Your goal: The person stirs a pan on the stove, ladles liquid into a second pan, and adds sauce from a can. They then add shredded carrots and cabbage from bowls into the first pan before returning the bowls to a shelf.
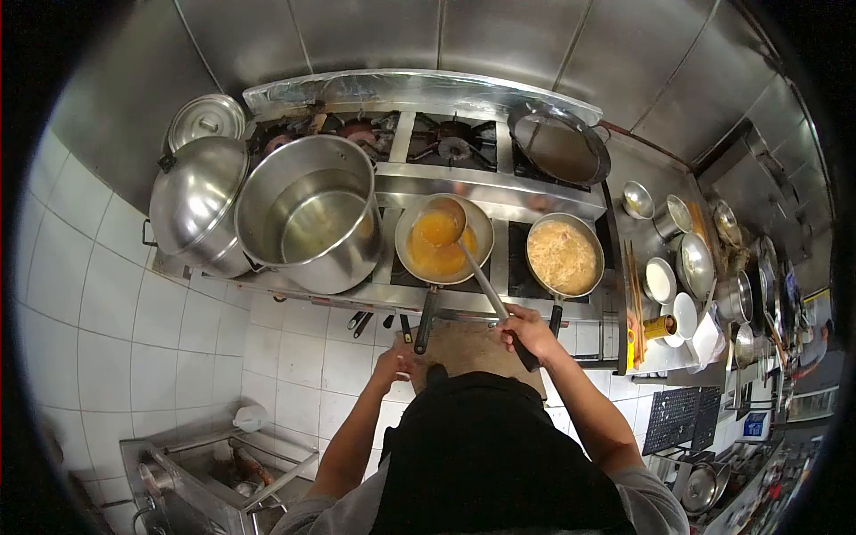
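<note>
My right hand point(528, 333) is closed around the dark handle of a long ladle point(482, 278). The ladle's bowl, with orange-yellow liquid in it, is over a frying pan point(406, 223) on the front of the stove. More of the orange-yellow liquid point(437, 259) covers the pan's bottom. My left hand point(392, 366) is open and holds nothing, just below and left of that pan's black handle point(427, 321). Right of it, a second frying pan point(533, 225) holds a pale yellow, shredded-looking food point(562, 257).
A large pot point(343, 254) and a domed steamer point(201, 196) stand at the left. A dark wok point(599, 165) sits on the back right burner. Bowls point(660, 280) and chopsticks point(635, 294) crowd the right counter. Below left is a metal sink point(160, 473).
</note>
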The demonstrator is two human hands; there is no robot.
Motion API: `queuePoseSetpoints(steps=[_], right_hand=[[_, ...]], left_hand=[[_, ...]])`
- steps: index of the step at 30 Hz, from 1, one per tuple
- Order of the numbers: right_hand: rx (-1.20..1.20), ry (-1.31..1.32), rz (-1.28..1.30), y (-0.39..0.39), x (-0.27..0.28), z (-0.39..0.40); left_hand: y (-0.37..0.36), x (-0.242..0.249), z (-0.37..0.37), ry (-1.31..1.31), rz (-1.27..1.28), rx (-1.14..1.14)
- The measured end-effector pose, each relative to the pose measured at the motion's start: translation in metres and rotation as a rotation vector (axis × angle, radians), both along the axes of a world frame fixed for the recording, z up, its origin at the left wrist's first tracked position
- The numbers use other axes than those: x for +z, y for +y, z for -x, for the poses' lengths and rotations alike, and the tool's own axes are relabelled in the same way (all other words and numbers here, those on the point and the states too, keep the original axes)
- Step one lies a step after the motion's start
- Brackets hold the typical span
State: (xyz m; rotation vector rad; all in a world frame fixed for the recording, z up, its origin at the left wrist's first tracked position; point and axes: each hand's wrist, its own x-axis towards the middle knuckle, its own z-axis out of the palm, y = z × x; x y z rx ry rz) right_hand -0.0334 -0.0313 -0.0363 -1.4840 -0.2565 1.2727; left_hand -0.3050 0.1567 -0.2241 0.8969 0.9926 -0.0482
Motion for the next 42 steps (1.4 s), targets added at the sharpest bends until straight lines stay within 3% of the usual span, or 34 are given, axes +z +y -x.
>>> queuePoseSetpoints(steps=[5,7,8,10,14,16,17,19,27,29,30,34,39,41,42], right_hand=[[0.015,-0.174,-0.034,0.0,0.023,-0.007],[0.057,-0.255,-0.031,0.0,0.037,-0.008],[0.055,-0.256,-0.032,-0.001,0.038,-0.008],[0.0,-0.292,-0.05,-0.001,0.042,-0.007],[-0.006,-0.398,-0.048,-0.005,0.049,-0.002],[0.035,-0.664,0.013,-0.01,0.041,-0.003],[0.038,-0.663,0.013,-0.012,0.037,-0.004],[0.117,-0.993,0.092,-0.015,0.025,-0.008],[0.146,-1.15,0.133,-0.021,-0.056,0.001],[0.06,-0.5,0.214,-0.018,-0.063,0.014],[0.052,-0.498,0.215,-0.019,-0.062,0.015],[-0.132,0.437,-0.181,-0.017,-0.065,0.008],[-0.119,0.432,-0.204,-0.016,-0.045,0.007],[-0.102,0.168,-0.068,-0.015,-0.025,0.005],[-0.104,0.17,-0.07,-0.014,-0.021,0.003]], left_hand=[[-0.005,-0.057,0.041,0.222,-0.151,-0.195],[-0.01,-0.075,0.058,0.367,-0.31,-0.438],[-0.011,-0.082,0.066,0.366,-0.312,-0.44],[-0.013,-0.086,0.076,0.365,-0.288,-0.658],[-0.024,-0.079,0.082,0.483,-0.291,-0.606],[-0.025,-0.08,0.082,0.477,-0.283,-0.601],[-0.025,-0.081,0.083,0.472,-0.276,-0.597],[-0.024,-0.085,0.083,0.454,-0.272,-0.593],[-0.016,-0.085,0.082,0.455,-0.294,-0.532],[-0.013,-0.089,0.085,0.447,-0.289,-0.553],[-0.014,-0.086,0.085,0.448,-0.291,-0.562],[-0.017,-0.077,0.086,0.474,-0.306,-0.528],[-0.013,-0.08,0.088,0.455,-0.295,-0.504],[-0.01,-0.084,0.089,0.421,-0.261,-0.522],[-0.011,-0.08,0.089,0.422,-0.263,-0.524]])
